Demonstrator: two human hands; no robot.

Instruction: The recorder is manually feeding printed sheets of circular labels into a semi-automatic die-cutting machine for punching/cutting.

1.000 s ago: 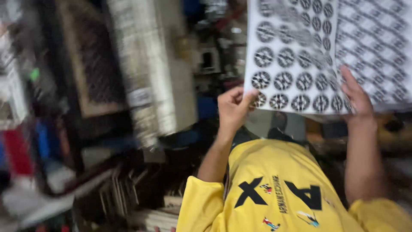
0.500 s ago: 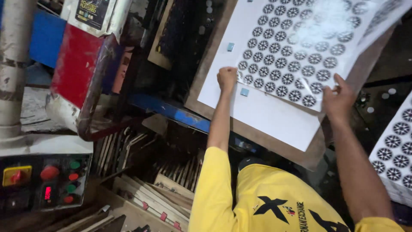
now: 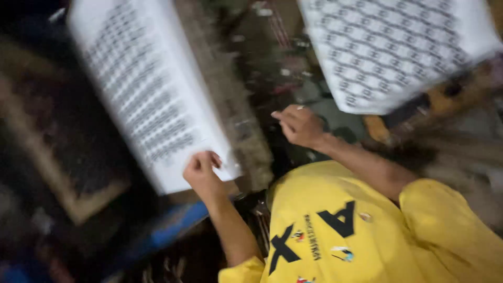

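Note:
My left hand (image 3: 201, 170) pinches the near corner of a white sheet (image 3: 146, 99) printed with rows of small dark round patterns. The sheet lies tilted over a brown board (image 3: 230, 110) on the left. My right hand (image 3: 298, 126) hovers in the middle with loosely bent fingers and holds nothing, just below a second stack of the same printed sheets (image 3: 393, 47) at the upper right. The picture is blurred by motion.
A dark framed panel (image 3: 68, 178) lies at the left. A blue machine edge (image 3: 173, 228) runs below the sheet. Dark clutter (image 3: 283, 57) fills the gap between the two sheet stacks. My yellow shirt (image 3: 367, 236) fills the lower right.
The view has swung. My right hand has let go of the printed sheet and pulled back toward the middle. My left hand still holds the sheet's corner, now over the left board.

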